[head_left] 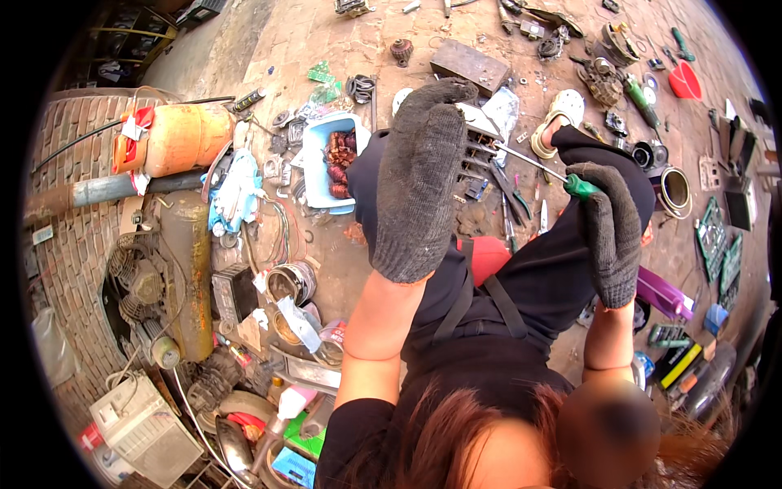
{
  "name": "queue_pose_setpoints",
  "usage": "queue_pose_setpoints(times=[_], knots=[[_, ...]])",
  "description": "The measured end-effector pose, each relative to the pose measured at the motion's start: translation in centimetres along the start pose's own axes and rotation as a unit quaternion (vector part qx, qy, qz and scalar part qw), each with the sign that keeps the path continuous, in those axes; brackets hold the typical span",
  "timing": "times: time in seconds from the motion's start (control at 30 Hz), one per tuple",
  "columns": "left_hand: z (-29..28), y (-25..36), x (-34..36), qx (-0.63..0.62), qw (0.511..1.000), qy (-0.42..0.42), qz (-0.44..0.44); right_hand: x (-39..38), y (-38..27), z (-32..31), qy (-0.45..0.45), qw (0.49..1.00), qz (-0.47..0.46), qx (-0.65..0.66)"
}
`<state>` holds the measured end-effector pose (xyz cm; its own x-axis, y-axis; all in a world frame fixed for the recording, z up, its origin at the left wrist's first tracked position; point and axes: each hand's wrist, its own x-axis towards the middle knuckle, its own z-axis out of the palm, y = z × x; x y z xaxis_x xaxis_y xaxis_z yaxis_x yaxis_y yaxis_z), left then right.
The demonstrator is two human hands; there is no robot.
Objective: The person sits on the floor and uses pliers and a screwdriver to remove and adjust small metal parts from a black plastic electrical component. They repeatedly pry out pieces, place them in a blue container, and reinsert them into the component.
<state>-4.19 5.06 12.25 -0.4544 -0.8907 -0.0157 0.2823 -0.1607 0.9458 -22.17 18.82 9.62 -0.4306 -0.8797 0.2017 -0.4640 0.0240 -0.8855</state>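
Observation:
Dark grey knitted work gloves cover both my hands. My left hand (pixel 419 183) is raised in front of me, its fingers closed around a metal part with slots or fins (pixel 482 140). The glove hides much of that part. In my right hand (pixel 611 236) is a screwdriver (pixel 580 187) with a green handle and a thin steel shaft. The shaft points left and its tip reaches the face of the metal part; whether it sits in a screw is too small to tell. On the ground beyond my lap lie pliers (pixel 507 196).
Left of my leg stands a light-blue tub (pixel 309 167) with copper windings in it. Further left are an orange gas cylinder (pixel 191 138) and a compressor tank (pixel 191 277). A metal box (pixel 468 65), a red bowl (pixel 685 81) and scattered machine parts cover the brick ground.

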Motion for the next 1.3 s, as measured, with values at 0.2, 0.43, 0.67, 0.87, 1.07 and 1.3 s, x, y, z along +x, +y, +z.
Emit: queue_pose_setpoints(times=[0.2, 0.43, 0.67, 0.87, 1.07, 1.3], knots=[[0.2, -0.5, 0.1, -0.016, 1.000, 0.016, 0.005, -0.5, -0.7, 0.1, 0.047, 0.998, 0.001, 0.043], [0.6, -0.1, -0.2, -0.039, 0.999, 0.006, 0.006, 0.1, -1.7, 0.2, 0.024, 0.999, -0.019, 0.014], [0.1, -0.5, -0.1, -0.027, 1.000, -0.003, -0.015, 0.1, -1.1, -0.1, 0.023, 0.998, -0.060, 0.001], [-0.1, -2.0, -0.6, -0.099, 0.994, 0.053, -0.010, -0.3, 0.4, 0.3, 0.053, 0.996, -0.072, 0.028], [-0.2, -1.4, 0.1, -0.059, 0.998, 0.022, -0.012, -0.6, 0.5, 0.4, 0.059, 0.995, -0.059, 0.054], [0.4, -0.1, -0.1, -0.069, 0.997, 0.026, -0.030, -0.3, 0.2, 0.5, 0.062, 0.995, -0.067, 0.051]])
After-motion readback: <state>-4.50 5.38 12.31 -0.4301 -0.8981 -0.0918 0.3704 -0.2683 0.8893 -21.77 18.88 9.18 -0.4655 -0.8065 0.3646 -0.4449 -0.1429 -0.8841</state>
